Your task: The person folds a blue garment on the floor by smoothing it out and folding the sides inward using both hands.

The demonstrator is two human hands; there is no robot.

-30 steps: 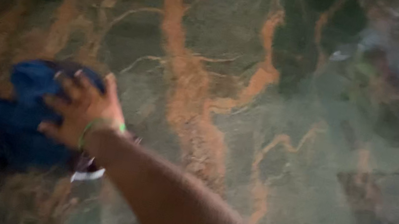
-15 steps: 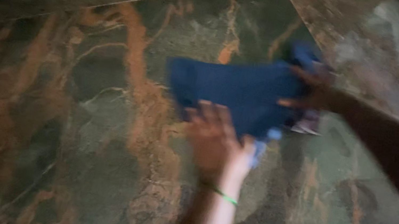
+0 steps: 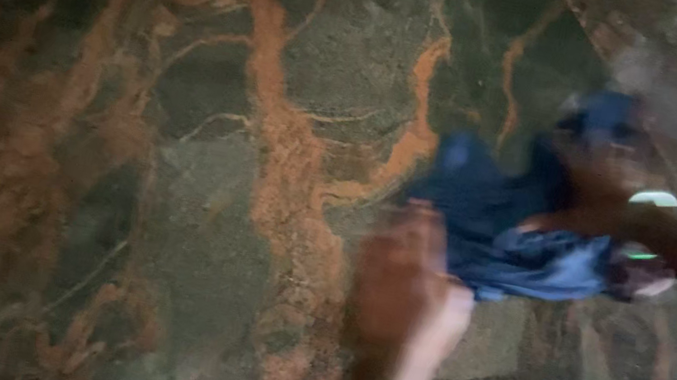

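Both hands on a blue cloth, marbled stone floor, frame blurred.

We see the blue cloth (image 3: 507,223) bunched on the green and orange veined floor (image 3: 200,194), right of centre. Our left hand (image 3: 398,273) lies at its lower left edge, touching it, fingers pointing up the frame; blur hides whether they are spread or gripping, so we cannot tell. Our right hand (image 3: 602,175) rests on the cloth's upper right part, seemingly bunching fabric beneath it, though the grip itself is unclear. The cloth sits between the two hands.
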